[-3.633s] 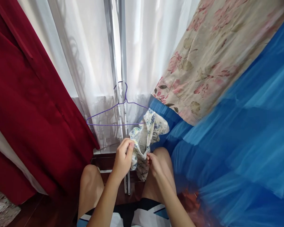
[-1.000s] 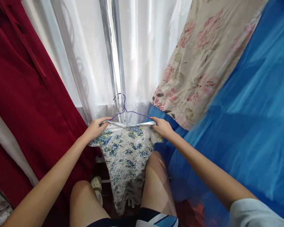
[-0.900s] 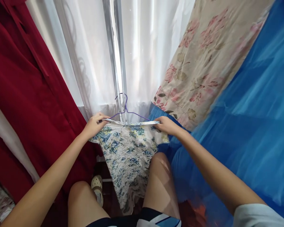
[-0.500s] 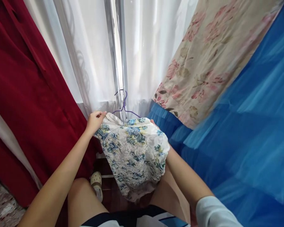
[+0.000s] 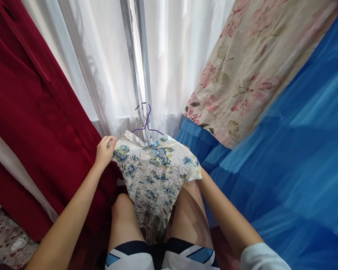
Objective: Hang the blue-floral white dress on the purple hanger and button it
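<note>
A white blouse with blue and green flowers (image 5: 154, 176) hangs on a purple hanger (image 5: 148, 125), whose hook points up in front of a metal pole. My left hand (image 5: 104, 150) pinches the blouse at its left shoulder, fingers closed on the cloth. On the other side my right forearm (image 5: 219, 198) runs behind the right sleeve. The cloth hides nearly all of my right hand, so its fingers cannot be made out. The blouse's lower part hangs down between my knees.
Red cloth (image 5: 53, 123) hangs on the left. White curtains (image 5: 107, 67) and the upright metal pole (image 5: 142, 63) are ahead. A beige floral cloth (image 5: 231, 78) and a ruffled blue fabric (image 5: 293, 161) hang on the right. Patterned cloth (image 5: 11, 236) lies at lower left.
My left hand has moved slightly left and down along the blouse's shoulder. The right side of the blouse is spread flatter, with its sleeve outward. My knees have come closer together.
</note>
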A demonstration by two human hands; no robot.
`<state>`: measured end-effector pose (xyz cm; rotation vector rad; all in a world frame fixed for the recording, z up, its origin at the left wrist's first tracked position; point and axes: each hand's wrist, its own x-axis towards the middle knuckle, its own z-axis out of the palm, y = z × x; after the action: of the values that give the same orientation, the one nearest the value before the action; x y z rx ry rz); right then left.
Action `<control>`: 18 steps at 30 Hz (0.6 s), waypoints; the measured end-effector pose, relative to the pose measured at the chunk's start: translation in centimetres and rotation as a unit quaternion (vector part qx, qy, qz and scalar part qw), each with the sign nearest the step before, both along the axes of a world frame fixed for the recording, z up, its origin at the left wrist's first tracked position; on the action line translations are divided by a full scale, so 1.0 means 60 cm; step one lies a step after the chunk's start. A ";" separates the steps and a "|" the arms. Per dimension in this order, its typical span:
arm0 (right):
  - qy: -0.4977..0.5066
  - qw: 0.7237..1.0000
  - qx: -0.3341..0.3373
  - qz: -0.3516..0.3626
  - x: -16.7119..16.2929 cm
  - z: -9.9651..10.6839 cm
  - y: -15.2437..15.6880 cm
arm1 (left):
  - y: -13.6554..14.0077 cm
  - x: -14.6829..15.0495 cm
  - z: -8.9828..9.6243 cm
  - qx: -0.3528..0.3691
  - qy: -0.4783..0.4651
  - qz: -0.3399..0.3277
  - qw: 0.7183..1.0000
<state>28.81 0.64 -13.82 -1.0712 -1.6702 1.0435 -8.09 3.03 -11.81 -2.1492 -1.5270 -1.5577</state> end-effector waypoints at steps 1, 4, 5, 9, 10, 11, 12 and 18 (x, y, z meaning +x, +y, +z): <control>0.018 1.000 0.003 -0.009 0.021 -0.004 -0.013 | -0.003 -0.007 -0.012 -0.015 -0.046 -0.013 0.999; 0.081 0.996 -0.024 -0.023 0.073 -0.015 -0.068 | -0.016 -0.019 -0.043 -0.060 -0.212 -0.056 0.974; 0.100 0.994 -0.033 -0.029 0.082 -0.016 -0.087 | -0.023 -0.020 -0.048 -0.065 -0.262 -0.070 0.960; 0.174 0.978 -0.014 -0.115 0.076 0.021 -0.126 | -0.067 -0.001 -0.022 -0.047 -0.404 -0.110 0.907; 0.198 0.970 -0.002 -0.143 0.072 0.039 -0.126 | -0.080 0.007 -0.004 -0.049 -0.423 -0.118 0.897; 0.223 0.960 0.010 -0.166 0.069 0.057 -0.122 | -0.092 0.016 0.017 -0.054 -0.437 -0.125 0.889; 0.248 0.951 0.020 -0.183 0.067 0.075 -0.118 | -0.101 0.024 0.040 -0.063 -0.444 -0.133 0.884; 0.430 0.836 0.089 -0.330 0.083 0.089 -0.154 | -0.092 0.067 0.127 -0.095 -0.320 -0.166 0.928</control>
<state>33.76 -8.59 -8.46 -0.7695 -0.5711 0.7049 -4.10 -2.50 -4.19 -2.2068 -1.5639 -2.5190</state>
